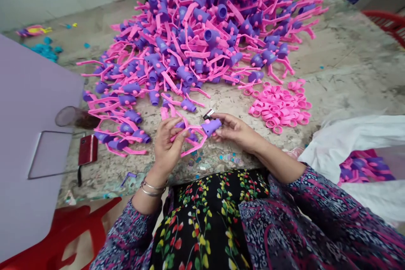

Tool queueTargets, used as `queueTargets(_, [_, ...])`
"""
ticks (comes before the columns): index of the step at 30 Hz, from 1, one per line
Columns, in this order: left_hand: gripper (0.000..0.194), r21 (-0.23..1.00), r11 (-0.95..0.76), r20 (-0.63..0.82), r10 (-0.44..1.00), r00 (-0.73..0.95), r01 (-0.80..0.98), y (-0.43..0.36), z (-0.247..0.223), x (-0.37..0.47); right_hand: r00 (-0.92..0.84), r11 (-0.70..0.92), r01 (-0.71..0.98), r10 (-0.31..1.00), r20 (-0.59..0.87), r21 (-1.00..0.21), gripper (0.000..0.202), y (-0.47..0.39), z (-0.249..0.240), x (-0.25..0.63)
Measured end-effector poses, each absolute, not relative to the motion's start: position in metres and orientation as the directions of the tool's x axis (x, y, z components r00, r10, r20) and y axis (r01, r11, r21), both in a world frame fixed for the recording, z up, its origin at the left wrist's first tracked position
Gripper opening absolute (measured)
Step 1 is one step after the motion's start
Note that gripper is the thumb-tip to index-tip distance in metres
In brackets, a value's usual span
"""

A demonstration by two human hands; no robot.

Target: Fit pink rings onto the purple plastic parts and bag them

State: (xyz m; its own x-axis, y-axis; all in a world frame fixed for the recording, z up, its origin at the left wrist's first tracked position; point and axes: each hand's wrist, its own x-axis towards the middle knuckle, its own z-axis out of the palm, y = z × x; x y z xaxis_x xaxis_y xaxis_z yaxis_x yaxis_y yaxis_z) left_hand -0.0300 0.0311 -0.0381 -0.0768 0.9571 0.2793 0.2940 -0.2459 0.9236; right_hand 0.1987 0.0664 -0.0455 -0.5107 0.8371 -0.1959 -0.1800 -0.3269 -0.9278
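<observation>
My right hand [237,131] pinches a small purple doll-torso piece [211,127] between thumb and fingers, above the near side of the table. Bent pink arms [196,147] stretch from that piece toward my left. My left hand [168,138] is closed on pink arm parts, with bits of purple showing by its fingertips; I cannot tell how many pieces it holds. A small dark and silver object [208,114] shows just beyond my right fingertips. Directly ahead lies a large heap of purple torsos with pink arms [202,46].
Pink rings [280,105] are piled at the right. A white sack [335,135] with more pink and purple pieces stands near my right arm. At the left are a dark red box [87,149], a glass [74,117] and a lilac panel [28,143]. A red chair [76,228] is below.
</observation>
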Motion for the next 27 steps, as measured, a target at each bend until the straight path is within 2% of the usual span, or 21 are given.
queueTargets(2, [0.035,0.953,-0.198,0.212,0.976,-0.038,0.230,0.031,-0.037,-0.026,-0.444,-0.352,-0.251,0.869,-0.216,-0.902,0.038,0.064,-0.044,0.205])
queueTargets(5, [0.037,0.994,-0.092,0.091,0.995,0.032,0.065,0.033,-0.029,-0.022,-0.376,-0.253,-0.226,0.913,-0.156,-0.941,0.033,0.060,-0.038,0.216])
queueTargets(7, [0.036,0.994,-0.005,0.014,0.997,0.080,-0.110,0.039,-0.021,-0.022,-0.356,-0.086,-0.154,0.934,-0.026,-0.984,0.030,0.055,-0.029,0.225])
queueTargets(9, [0.043,0.958,0.166,-0.126,0.976,0.176,-0.235,0.045,-0.015,-0.023,-0.360,0.168,-0.047,0.917,0.174,-0.985,0.027,0.048,-0.016,0.233])
queueTargets(10, [0.047,0.935,0.263,-0.200,0.946,0.257,-0.240,0.048,-0.012,-0.024,-0.391,0.306,0.009,0.877,0.278,-0.952,0.026,0.044,-0.008,0.235])
queueTargets(12, [0.048,0.912,0.394,-0.304,0.839,0.451,-0.118,0.052,-0.008,-0.024,-0.504,0.567,0.096,0.737,0.451,-0.818,0.029,0.035,0.007,0.238])
queueTargets(14, [0.049,0.914,0.403,-0.343,0.706,0.620,0.047,0.053,-0.006,-0.023,-0.625,0.766,0.145,0.562,0.542,-0.627,0.033,0.026,0.019,0.239])
queueTargets(16, [0.050,0.910,0.385,-0.369,0.590,0.718,0.151,0.052,-0.004,-0.020,-0.693,0.861,0.169,0.450,0.563,-0.479,0.032,0.019,0.025,0.241])
queueTargets(17, [0.048,0.905,0.387,-0.384,0.565,0.730,0.176,0.050,-0.003,-0.018,-0.700,0.873,0.175,0.435,0.566,-0.455,0.031,0.017,0.026,0.241])
queueTargets(18, [0.045,0.899,0.394,-0.399,0.561,0.726,0.190,0.049,-0.002,-0.015,-0.691,0.859,0.180,0.457,0.560,-0.479,0.031,0.014,0.025,0.242])
queueTargets(20, [0.039,0.895,0.395,-0.420,0.593,0.687,0.207,0.047,-0.001,-0.009,-0.618,0.748,0.201,0.598,0.510,-0.633,0.031,0.011,0.021,0.244])
queueTargets(23, [0.037,0.909,0.329,-0.416,0.669,0.616,0.257,0.044,0.002,0.000,-0.450,0.442,0.221,0.837,0.311,-0.869,0.037,0.007,0.009,0.241])
queueTargets(25, [0.038,0.917,0.188,-0.370,0.734,0.569,0.353,0.042,0.004,0.004,-0.379,0.283,0.204,0.906,0.191,-0.937,0.034,0.006,0.000,0.237])
queueTargets(27, [0.042,0.867,-0.080,-0.215,0.831,0.514,0.492,0.039,0.006,0.004,-0.325,0.190,0.184,0.938,0.123,-0.964,0.026,0.007,-0.008,0.233])
